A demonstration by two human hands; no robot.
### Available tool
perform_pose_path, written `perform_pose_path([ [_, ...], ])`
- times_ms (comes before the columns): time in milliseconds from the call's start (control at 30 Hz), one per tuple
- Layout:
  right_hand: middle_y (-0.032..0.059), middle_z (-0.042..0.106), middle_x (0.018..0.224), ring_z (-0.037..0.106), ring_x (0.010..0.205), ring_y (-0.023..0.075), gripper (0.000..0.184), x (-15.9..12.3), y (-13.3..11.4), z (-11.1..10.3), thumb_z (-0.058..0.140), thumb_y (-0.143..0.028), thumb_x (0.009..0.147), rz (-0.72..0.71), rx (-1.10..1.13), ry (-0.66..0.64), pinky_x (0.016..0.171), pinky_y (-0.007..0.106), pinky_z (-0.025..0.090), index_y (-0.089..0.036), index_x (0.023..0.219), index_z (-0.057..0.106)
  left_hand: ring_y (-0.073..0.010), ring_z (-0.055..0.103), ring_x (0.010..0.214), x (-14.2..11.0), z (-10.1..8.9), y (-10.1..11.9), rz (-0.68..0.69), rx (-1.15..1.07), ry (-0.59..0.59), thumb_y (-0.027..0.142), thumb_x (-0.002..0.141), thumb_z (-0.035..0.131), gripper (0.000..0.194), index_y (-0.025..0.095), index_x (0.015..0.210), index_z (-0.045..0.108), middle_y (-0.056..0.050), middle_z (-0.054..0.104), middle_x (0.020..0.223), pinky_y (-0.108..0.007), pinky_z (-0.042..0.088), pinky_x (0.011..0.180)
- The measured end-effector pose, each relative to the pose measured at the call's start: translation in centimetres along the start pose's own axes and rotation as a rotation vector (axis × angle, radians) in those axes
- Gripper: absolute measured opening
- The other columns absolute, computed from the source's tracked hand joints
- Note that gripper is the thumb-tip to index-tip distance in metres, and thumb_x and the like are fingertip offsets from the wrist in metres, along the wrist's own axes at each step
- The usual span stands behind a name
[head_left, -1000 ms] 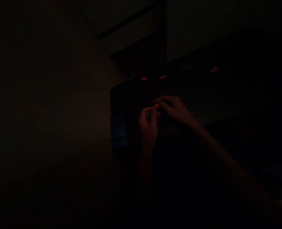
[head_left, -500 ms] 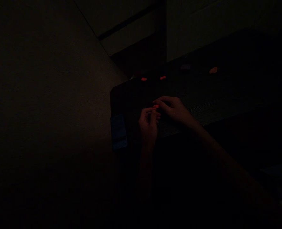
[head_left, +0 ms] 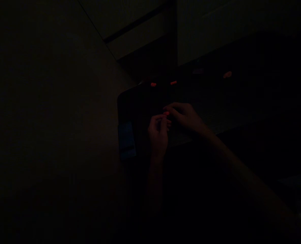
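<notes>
A flat blue rectangle [head_left: 127, 139] lies along the left edge of the worktop [head_left: 142, 103]. Rightward, an orange bit [head_left: 153, 84] sits near the far edge, then the left hand [head_left: 158, 134], fingertips pinching a small red piece [head_left: 166, 113]. An orange stick [head_left: 173, 82] lies beyond it; the right hand [head_left: 184, 113] grips the same red piece. Farther right, past open room, rests an orange lump [head_left: 227, 74].

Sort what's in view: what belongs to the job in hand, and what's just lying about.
Belongs:
left hand and right hand
orange-red piece at their fingertips
probably, by matching colour: two loose bits and a larger lump

Lying about, apparently:
blue rectangular object
dim object, too dark to identify
</notes>
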State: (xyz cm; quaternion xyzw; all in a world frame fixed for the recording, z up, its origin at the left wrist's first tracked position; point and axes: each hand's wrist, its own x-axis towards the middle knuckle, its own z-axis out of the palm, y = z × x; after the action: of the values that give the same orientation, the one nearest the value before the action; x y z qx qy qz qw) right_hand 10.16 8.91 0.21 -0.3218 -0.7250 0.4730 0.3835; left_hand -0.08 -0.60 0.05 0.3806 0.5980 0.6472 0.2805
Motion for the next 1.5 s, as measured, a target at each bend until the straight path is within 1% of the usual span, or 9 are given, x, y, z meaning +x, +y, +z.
perform_pose_path([
  [267,0.0039,0.078,0.099,0.071,0.094,0.0218,0.023,-0.03,0.17,0.05,0.057,-0.029,0.098,-0.009,0.009,-0.003,0.082,0.030,0.051,-0.018,0.098,0.077,-0.0114,0.063,0.066,0.00,0.03,0.02,-0.005,-0.010,0.002,0.025,0.095,0.064,0.007,0.019,0.093,0.064,-0.002,0.069,0.078,-0.021,0.048,0.058],
  [567,0.0048,0.078,0.100,0.071,0.095,0.0218,0.023,0.01,-0.07,-0.01,0.057,-0.028,0.098,0.009,0.002,-0.011,0.083,0.031,0.051,-0.017,0.099,0.077,-0.0113,0.064,0.067,-0.06,-0.02,-0.02,-0.005,-0.012,-0.009,0.026,0.096,0.063,0.008,0.019,0.094,0.064,-0.002,0.069,0.078,-0.021,0.048,0.058],
  [767,0.0045,0.078,0.098,0.071,0.094,0.0217,0.022,-0.03,-0.03,0.05,0.058,-0.027,0.098,0.000,0.003,0.000,0.082,0.030,0.050,-0.017,0.098,0.077,-0.0110,0.064,0.066,-0.04,0.02,0.03,-0.005,-0.028,0.000,0.028,0.096,0.065,0.010,0.018,0.093,0.064,-0.002,0.069,0.079,-0.020,0.048,0.058],
  [1033,0.0044,0.078,0.099,0.071,0.094,0.0217,0.022,0.01,0.06,0.03,0.058,-0.027,0.098,-0.010,0.005,-0.001,0.081,0.030,0.050,-0.018,0.097,0.078,-0.0114,0.064,0.067,-0.01,0.00,-0.13,0.005,-0.032,-0.005,0.027,0.095,0.065,0.008,0.019,0.093,0.065,-0.002,0.069,0.078,-0.021,0.048,0.058],
  [1200,0.0041,0.078,0.099,0.072,0.094,0.0221,0.022,0.05,-0.05,0.07,0.058,-0.028,0.097,0.010,0.004,0.002,0.082,0.031,0.051,-0.018,0.096,0.077,-0.0116,0.064,0.067,0.00,0.00,-0.20,0.002,-0.004,-0.005,0.026,0.095,0.063,0.007,0.019,0.093,0.064,-0.002,0.069,0.078,-0.021,0.048,0.058],
  [1500,0.0045,0.078,0.098,0.072,0.094,0.0220,0.022,-0.07,-0.02,0.04,0.058,-0.027,0.097,0.004,-0.002,-0.004,0.082,0.031,0.051,-0.018,0.097,0.077,-0.0117,0.064,0.067,0.00,-0.03,-0.11,0.003,-0.016,-0.006,0.028,0.095,0.065,0.009,0.019,0.093,0.064,-0.002,0.069,0.078,-0.021,0.048,0.058],
])
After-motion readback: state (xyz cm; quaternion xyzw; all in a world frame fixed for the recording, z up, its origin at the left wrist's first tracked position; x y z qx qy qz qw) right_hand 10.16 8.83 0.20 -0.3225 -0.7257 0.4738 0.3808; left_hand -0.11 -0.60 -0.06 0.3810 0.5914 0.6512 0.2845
